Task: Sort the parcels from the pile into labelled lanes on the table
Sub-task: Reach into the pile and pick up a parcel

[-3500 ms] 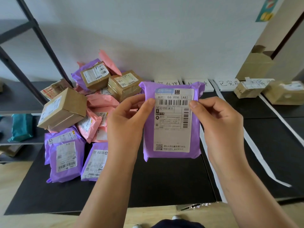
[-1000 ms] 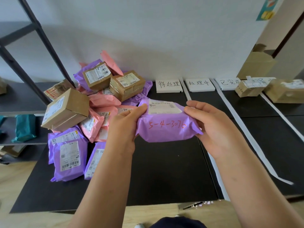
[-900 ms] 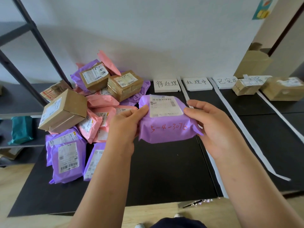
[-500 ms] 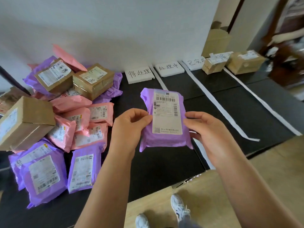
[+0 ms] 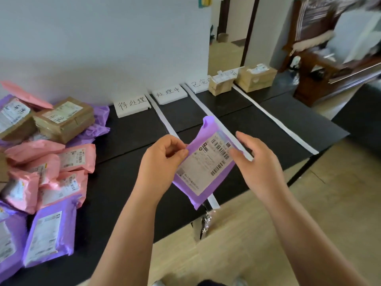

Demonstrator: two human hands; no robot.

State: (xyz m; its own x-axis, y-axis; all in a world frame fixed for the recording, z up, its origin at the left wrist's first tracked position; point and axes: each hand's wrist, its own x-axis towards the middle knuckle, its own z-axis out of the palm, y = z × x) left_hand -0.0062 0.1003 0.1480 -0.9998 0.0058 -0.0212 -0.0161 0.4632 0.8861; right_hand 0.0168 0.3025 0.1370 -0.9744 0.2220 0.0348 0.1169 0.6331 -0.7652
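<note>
I hold a purple mailer parcel [image 5: 203, 165] with a white barcode label, tilted, above the table's front edge and over a white tape strip. My left hand [image 5: 162, 162] pinches its left edge between thumb and curled fingers. My right hand [image 5: 256, 162] is at its right edge with fingers spread straight; only the thumb touches the label. The pile [image 5: 47, 162] of pink and purple mailers and brown boxes lies at the left. Three white lane cards [image 5: 132, 105], [image 5: 169, 93], [image 5: 199, 84] stand by the wall.
White tape strips [image 5: 274, 120] split the black table [image 5: 127, 141] into lanes. Two cardboard boxes [image 5: 221, 84], [image 5: 255, 78] sit in the far right lanes. Wooden furniture [image 5: 329, 65] stands beyond the table's right end, with wood floor below the front edge.
My view has swung right. The parcel turned label-up, tilted clockwise and moved right over the tape strip. My right hand's fingers opened off it; the left keeps its pinch.
</note>
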